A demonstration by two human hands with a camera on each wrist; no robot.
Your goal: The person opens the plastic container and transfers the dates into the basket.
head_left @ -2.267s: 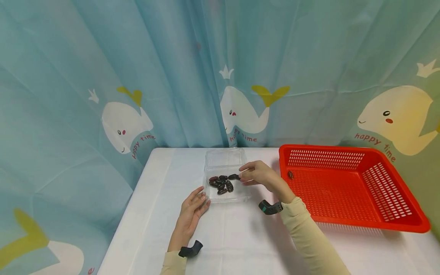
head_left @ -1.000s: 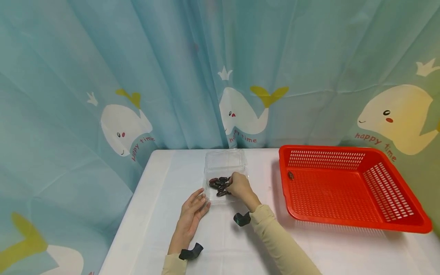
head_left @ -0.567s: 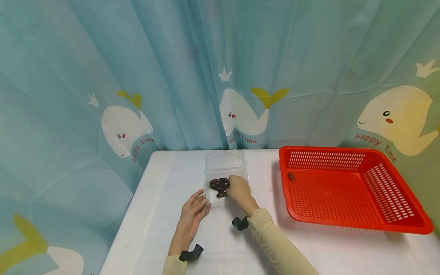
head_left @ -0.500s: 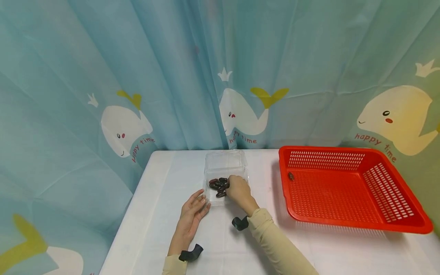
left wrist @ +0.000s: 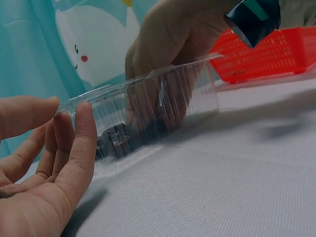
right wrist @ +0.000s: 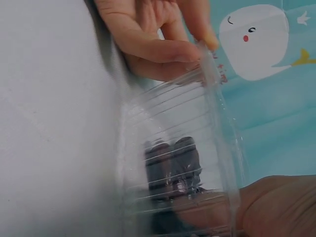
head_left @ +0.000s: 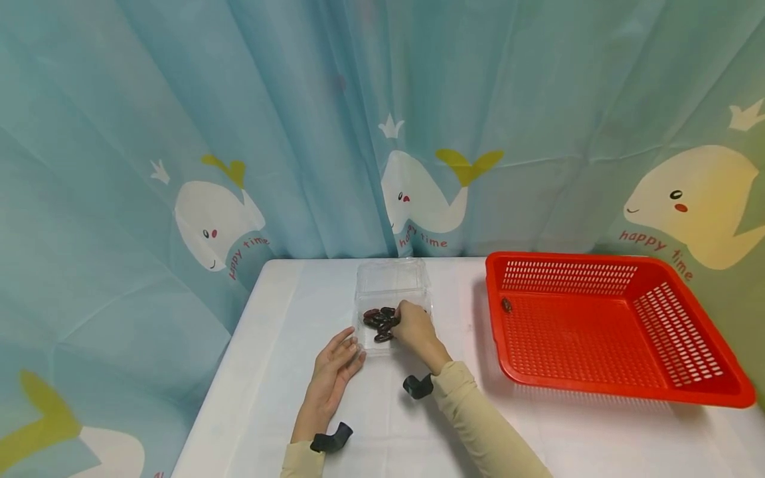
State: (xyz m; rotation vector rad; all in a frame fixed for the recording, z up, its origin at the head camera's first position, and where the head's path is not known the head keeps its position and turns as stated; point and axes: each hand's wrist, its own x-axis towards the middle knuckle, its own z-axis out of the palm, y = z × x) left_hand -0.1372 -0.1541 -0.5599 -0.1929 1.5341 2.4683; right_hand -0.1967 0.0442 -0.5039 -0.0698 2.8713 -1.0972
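Observation:
Several dark, shiny dates (head_left: 380, 320) lie bunched in a clear plastic clamshell box (head_left: 372, 343), whose lid is tipped back. My left hand (head_left: 338, 365) is at the box's near left corner. In the left wrist view, its thumb and fingers (left wrist: 84, 136) pinch the rim. My right hand (head_left: 418, 330) reaches down inside the box, its curled fingertips pinching at a date on the right of the pile. The hand itself hides part of that grip in the head view. Through the box wall, the right wrist view shows dates (right wrist: 185, 160) beside a right fingertip.
A red plastic basket (head_left: 592, 392) stands to the right, with a single date (head_left: 507, 305) at its left end. White cloth (head_left: 382, 411) covers the table. A blue curtain (head_left: 323, 133) printed with whales hangs behind the table's far edge.
My right hand has moved left and down from the box's right side into the pile of dates, then stayed there with only slight finger shifts. My left hand holds its place.

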